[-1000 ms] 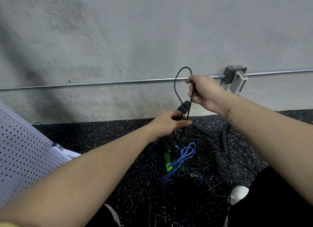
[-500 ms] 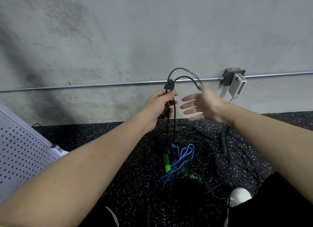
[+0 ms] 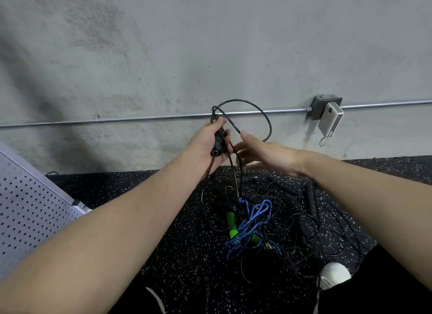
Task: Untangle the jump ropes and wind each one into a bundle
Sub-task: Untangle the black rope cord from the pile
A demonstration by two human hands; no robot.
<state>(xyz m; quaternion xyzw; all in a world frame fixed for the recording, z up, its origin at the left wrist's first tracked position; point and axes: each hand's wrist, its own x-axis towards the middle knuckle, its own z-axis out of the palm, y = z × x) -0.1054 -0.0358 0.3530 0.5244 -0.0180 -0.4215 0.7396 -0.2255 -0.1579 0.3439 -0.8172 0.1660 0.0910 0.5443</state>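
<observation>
One black handle (image 3: 218, 145) sits gripped in the left hand (image 3: 205, 142); the right hand (image 3: 268, 153) is spread beside it, holding nothing. The cord loop (image 3: 257, 112) above could slacken and snag the floor tangle (image 3: 268, 215), which it trails into.

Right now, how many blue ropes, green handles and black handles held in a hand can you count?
Blue rope: 1
Green handles: 2
Black handle gripped in the left hand: 1
Total: 4
</observation>
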